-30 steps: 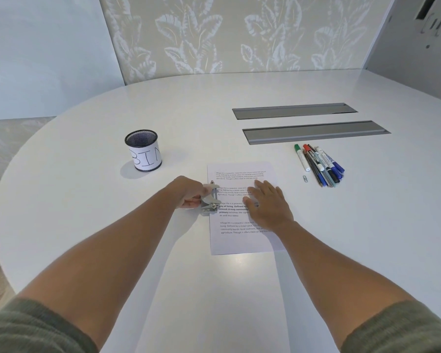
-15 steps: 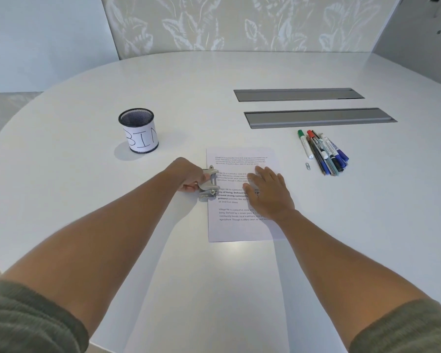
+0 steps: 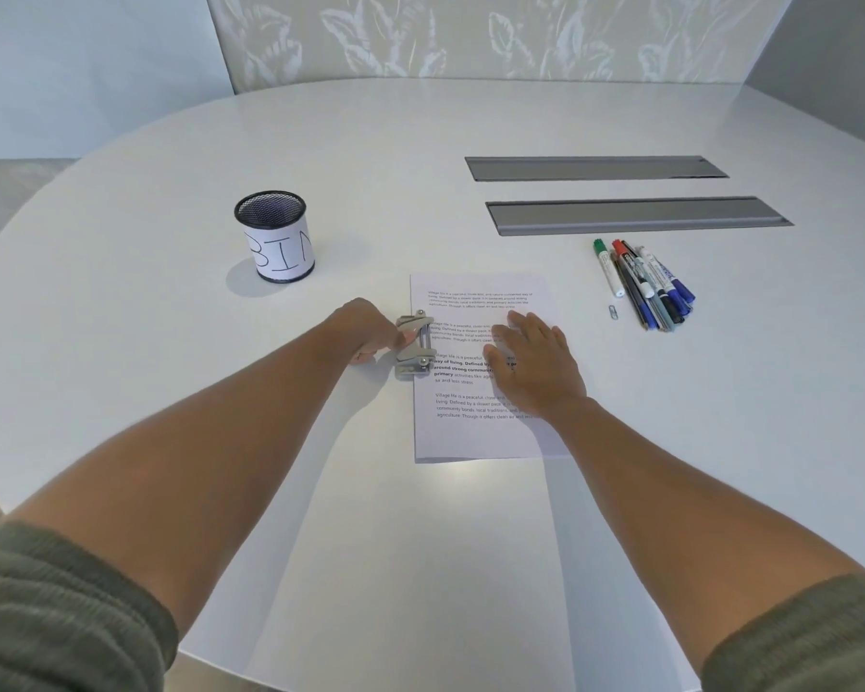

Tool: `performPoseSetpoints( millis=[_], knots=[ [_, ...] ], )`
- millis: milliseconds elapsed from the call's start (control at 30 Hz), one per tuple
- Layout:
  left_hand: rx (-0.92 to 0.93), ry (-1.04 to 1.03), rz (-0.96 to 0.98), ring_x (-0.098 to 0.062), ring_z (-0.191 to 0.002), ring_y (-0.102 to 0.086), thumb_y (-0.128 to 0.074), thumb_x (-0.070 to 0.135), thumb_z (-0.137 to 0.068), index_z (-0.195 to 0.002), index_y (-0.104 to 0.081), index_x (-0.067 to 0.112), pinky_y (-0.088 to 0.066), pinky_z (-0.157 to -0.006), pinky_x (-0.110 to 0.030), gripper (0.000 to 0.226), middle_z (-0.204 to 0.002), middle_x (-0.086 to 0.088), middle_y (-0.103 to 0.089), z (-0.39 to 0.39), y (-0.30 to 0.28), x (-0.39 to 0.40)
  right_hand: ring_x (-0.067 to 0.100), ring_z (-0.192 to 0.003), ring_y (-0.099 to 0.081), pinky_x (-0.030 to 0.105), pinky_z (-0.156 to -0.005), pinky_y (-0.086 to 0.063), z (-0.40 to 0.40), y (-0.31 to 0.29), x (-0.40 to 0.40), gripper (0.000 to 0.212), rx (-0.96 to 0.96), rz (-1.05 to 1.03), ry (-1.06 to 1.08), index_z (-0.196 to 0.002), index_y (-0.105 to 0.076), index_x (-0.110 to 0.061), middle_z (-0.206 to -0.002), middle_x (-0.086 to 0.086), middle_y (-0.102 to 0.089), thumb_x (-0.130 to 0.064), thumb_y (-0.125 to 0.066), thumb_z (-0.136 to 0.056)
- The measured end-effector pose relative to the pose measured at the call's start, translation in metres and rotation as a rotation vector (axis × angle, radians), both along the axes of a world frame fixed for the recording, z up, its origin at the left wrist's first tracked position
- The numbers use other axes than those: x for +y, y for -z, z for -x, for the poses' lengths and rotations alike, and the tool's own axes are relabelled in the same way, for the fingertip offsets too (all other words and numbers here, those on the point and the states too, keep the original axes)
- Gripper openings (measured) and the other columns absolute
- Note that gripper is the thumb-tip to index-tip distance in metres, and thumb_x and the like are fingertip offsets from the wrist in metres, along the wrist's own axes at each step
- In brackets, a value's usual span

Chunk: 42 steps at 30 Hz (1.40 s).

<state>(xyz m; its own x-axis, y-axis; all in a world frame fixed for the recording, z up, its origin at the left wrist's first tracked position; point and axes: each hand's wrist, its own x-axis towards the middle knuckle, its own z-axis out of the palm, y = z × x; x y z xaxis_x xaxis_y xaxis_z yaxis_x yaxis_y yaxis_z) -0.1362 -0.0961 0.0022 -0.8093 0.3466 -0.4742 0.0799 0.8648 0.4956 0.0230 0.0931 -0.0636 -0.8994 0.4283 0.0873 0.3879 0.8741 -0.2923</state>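
Grey metal hole punch (image 3: 414, 348) sits over the printed sheet (image 3: 475, 437) at its nine o'clock edge. The left hand (image 3: 370, 332) grips its lever, fingers curled. The right hand (image 3: 535, 364) lies flat on the sheet, fingers straight. The mesh cup (image 3: 275, 242) stands at eleven o'clock and the markers (image 3: 645, 287) lie at two.

Hole punch (image 3: 414, 349) at edge of printed sheet (image 3: 475, 438)

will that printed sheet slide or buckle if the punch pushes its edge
Likely light and floppy: the sheet lies thin and flat on the glossy table, so it could slide. The right hand flat on it should steady it against the hole punch.
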Motion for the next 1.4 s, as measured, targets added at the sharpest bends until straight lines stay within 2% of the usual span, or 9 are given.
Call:
performPoseSetpoints(
  millis=[167,300,500,667,933,1067,1233,1300,1400],
  knots=[
    [0.005,0.017,0.028,-0.019,-0.042,-0.033,-0.070,0.051,-0.085,-0.070,-0.042,0.011,-0.025,-0.048,-0.023,0.051,-0.054,-0.006,-0.041,0.001,0.002,0.000,0.016,-0.149,-0.015,0.042,-0.122,-0.007,-0.001,0.000,0.000,0.048,0.009,-0.026,-0.008,-0.140,-0.048,-0.029,-0.159,-0.004,-0.029,-0.049,-0.035,-0.098],
    [-0.096,-0.048,-0.083,-0.018,-0.049,-0.031,-0.078,0.044,-0.080,-0.082,-0.050,0.007,-0.026,-0.054,-0.025,0.046,-0.072,-0.010,-0.047,0.005,0.006,-0.001,0.018,-0.148,-0.019,0.042,-0.122,-0.007,-0.001,0.001,-0.001,0.047,0.030,-0.029,-0.009,-0.138,-0.050,-0.029,-0.157,-0.002,-0.031,-0.049,-0.037,-0.097],
    [-0.102,-0.081,-0.164,-0.023,-0.065,-0.051,-0.082,0.027,-0.077,-0.075,-0.053,0.011,-0.042,-0.067,-0.028,0.033,-0.074,-0.009,-0.053,0.007,0.003,0.001,0.019,-0.147,-0.022,0.043,-0.121,-0.012,0.000,0.002,0.002,0.046,0.041,-0.058,-0.020,-0.135,-0.052,-0.029,-0.156,-0.001,-0.035,-0.050,-0.037,-0.096],
    [-0.085,-0.086,-0.170,-0.022,-0.068,-0.053,-0.084,0.035,-0.075,-0.084,-0.057,0.010,-0.043,-0.067,-0.028,0.038,-0.078,-0.010,-0.060,0.007,-0.003,0.000,0.019,-0.144,-0.027,0.043,-0.119,-0.016,0.001,0.002,0.003,0.044,0.065,-0.085,-0.025,-0.130,-0.056,-0.028,-0.152,0.000,-0.040,-0.049,-0.041,-0.095],
    [-0.128,-0.111,-0.291,-0.020,-0.075,-0.052,-0.087,0.027,-0.072,-0.083,-0.053,0.011,-0.048,-0.076,-0.027,0.039,-0.082,-0.008,-0.052,0.003,-0.007,-0.001,0.017,-0.142,-0.030,0.040,-0.117,-0.022,0.002,-0.006,0.004,0.044,0.022,-0.099,-0.030,-0.130,-0.057,-0.030,-0.150,-0.003,-0.041,-0.052,-0.043,-0.094],
    [-0.120,-0.102,-0.303,-0.023,-0.069,-0.044,-0.086,0.046,-0.069,-0.068,-0.045,0.016,-0.048,-0.072,-0.030,0.051,-0.069,-0.005,-0.045,-0.003,-0.010,-0.006,0.017,-0.139,-0.033,0.039,-0.113,-0.025,0.005,-0.016,0.006,0.045,-0.050,-0.092,-0.045,-0.131,-0.055,-0.029,-0.150,-0.003,-0.040,-0.052,-0.042,-0.094],
    [-0.148,-0.179,-0.352,-0.019,-0.074,-0.049,-0.069,0.080,-0.062,-0.087,-0.056,0.014,-0.053,-0.086,-0.027,0.071,-0.082,-0.004,-0.053,-0.014,-0.012,-0.015,0.019,-0.138,-0.033,0.038,-0.111,-0.030,0.005,-0.026,0.005,0.050,-0.083,-0.073,-0.052,-0.137,-0.050,-0.025,-0.152,-0.002,-0.036,-0.052,-0.044,-0.095],
    [-0.134,-0.203,-0.337,-0.018,-0.071,-0.057,-0.060,0.079,-0.072,-0.089,-0.057,0.011,-0.054,-0.087,-0.028,0.070,-0.081,-0.003,-0.056,-0.016,-0.011,-0.021,0.019,-0.138,-0.034,0.037,-0.110,-0.031,0.003,-0.028,0.003,0.052,-0.061,-0.076,-0.042,-0.139,-0.049,-0.023,-0.153,-0.001,-0.036,-0.052,-0.045,-0.095],
    [-0.142,-0.237,-0.308,-0.016,-0.064,-0.057,-0.052,0.062,-0.091,-0.085,-0.054,0.009,-0.053,-0.068,-0.021,0.053,-0.079,-0.002,-0.054,-0.018,-0.012,-0.028,0.019,-0.138,-0.035,0.037,-0.110,-0.032,-0.001,-0.029,0.000,0.053,-0.028,-0.056,-0.022,-0.138,-0.050,-0.023,-0.152,-0.002,-0.037,-0.052,-0.047,-0.095]
  ],
)
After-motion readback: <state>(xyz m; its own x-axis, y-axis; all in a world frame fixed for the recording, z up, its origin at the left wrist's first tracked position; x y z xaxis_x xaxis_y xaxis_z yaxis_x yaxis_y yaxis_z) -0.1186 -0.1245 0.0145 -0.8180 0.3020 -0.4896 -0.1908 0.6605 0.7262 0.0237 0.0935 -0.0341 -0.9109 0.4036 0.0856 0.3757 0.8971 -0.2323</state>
